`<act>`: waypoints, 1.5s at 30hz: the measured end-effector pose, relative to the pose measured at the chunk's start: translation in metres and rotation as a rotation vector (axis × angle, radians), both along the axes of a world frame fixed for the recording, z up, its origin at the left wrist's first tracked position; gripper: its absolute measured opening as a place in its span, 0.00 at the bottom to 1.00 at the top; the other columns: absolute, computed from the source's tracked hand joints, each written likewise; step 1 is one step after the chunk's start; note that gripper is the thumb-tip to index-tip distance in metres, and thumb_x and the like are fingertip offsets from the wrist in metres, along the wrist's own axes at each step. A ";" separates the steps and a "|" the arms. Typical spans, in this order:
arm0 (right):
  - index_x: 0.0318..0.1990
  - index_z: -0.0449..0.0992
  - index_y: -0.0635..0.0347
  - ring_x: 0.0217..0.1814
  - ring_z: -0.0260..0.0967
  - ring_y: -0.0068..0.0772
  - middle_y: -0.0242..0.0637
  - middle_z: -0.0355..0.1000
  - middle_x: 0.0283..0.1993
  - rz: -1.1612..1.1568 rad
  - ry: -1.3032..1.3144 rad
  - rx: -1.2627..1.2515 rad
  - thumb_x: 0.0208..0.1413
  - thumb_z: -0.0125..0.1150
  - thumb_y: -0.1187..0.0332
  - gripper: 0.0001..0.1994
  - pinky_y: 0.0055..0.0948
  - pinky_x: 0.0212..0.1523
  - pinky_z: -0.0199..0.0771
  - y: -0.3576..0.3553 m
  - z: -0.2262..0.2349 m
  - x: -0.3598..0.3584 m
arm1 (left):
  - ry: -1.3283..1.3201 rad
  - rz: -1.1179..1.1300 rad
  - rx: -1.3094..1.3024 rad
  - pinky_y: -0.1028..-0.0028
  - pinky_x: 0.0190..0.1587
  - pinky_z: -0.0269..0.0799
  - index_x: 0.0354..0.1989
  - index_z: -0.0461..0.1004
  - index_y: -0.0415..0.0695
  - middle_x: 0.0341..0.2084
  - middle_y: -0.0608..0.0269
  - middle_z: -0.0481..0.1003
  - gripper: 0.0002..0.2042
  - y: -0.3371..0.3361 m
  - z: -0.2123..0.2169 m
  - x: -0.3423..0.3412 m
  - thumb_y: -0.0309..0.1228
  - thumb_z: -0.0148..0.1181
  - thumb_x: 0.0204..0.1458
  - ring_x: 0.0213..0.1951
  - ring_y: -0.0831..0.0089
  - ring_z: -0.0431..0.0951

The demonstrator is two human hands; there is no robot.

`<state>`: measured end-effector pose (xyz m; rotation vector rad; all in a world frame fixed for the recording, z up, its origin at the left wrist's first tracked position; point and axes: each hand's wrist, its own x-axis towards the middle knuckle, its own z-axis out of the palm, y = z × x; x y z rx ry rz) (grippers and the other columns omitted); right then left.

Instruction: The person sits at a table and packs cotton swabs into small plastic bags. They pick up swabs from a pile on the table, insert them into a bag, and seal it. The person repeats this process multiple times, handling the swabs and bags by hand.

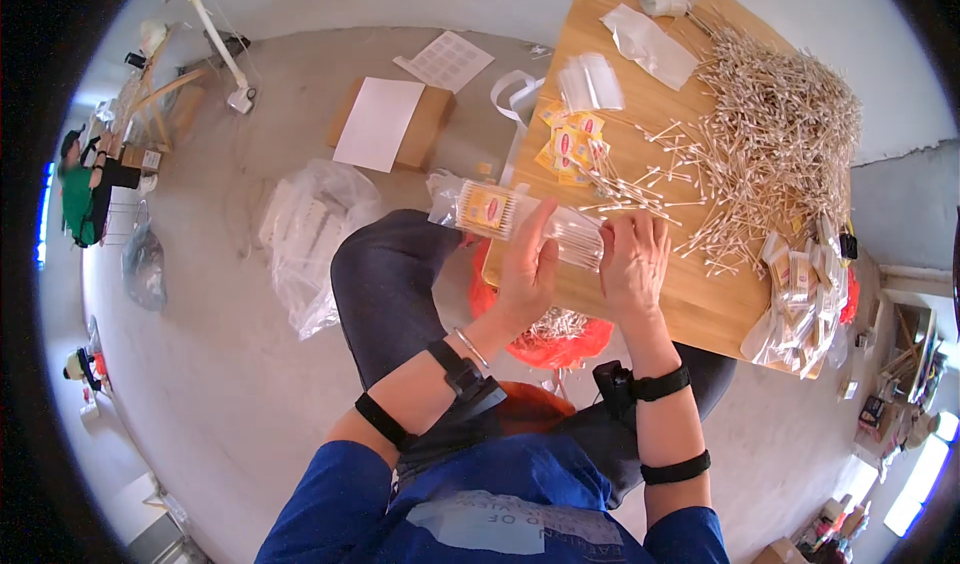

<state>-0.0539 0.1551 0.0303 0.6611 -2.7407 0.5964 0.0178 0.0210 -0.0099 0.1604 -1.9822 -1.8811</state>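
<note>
A bundle of cotton swabs (466, 207) with a yellow card (487, 210) lies in clear plastic at the table's near left corner, its left end jutting past the edge. My left hand (528, 269) is closed around the packet's right part, thumb and fingers against the plastic. Between my hands stretches more clear, ridged plastic (574, 238); whether it is the same bag I cannot tell. My right hand (634, 264) has its fingers bent together over the right end of that plastic, fingertips partly hidden. Loose swabs (640, 200) lie just beyond it.
A large heap of cotton swabs (770, 134) covers the table's right side. Yellow cards (572, 149) and clear bags (590, 84) lie at its left edge, filled packets (800, 289) at the near right corner. Below hangs a red bag (570, 342) with swabs. A cardboard box (428, 129) stands on the floor.
</note>
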 end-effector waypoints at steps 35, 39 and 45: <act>0.70 0.55 0.62 0.79 0.37 0.47 0.46 0.44 0.77 0.163 -0.139 0.414 0.55 0.51 0.38 0.44 0.53 0.75 0.30 -0.008 -0.009 0.051 | -0.038 -0.057 0.098 0.66 0.69 0.52 0.66 0.59 0.36 0.65 0.52 0.62 0.23 -0.011 0.012 -0.001 0.36 0.43 0.68 0.68 0.64 0.59; 0.71 0.54 0.60 0.80 0.35 0.47 0.45 0.43 0.77 0.169 -0.145 0.419 0.56 0.49 0.38 0.43 0.53 0.76 0.28 -0.007 -0.011 0.047 | -0.022 -0.050 0.122 0.66 0.69 0.53 0.66 0.59 0.35 0.65 0.51 0.62 0.23 -0.010 0.010 -0.002 0.35 0.43 0.68 0.68 0.63 0.59; 0.72 0.51 0.62 0.80 0.34 0.48 0.48 0.41 0.77 0.148 -0.176 0.363 0.57 0.50 0.40 0.43 0.55 0.75 0.28 -0.006 -0.018 0.059 | -0.015 -0.039 0.068 0.66 0.69 0.53 0.66 0.59 0.34 0.65 0.51 0.62 0.23 -0.010 0.010 -0.001 0.36 0.43 0.68 0.67 0.63 0.60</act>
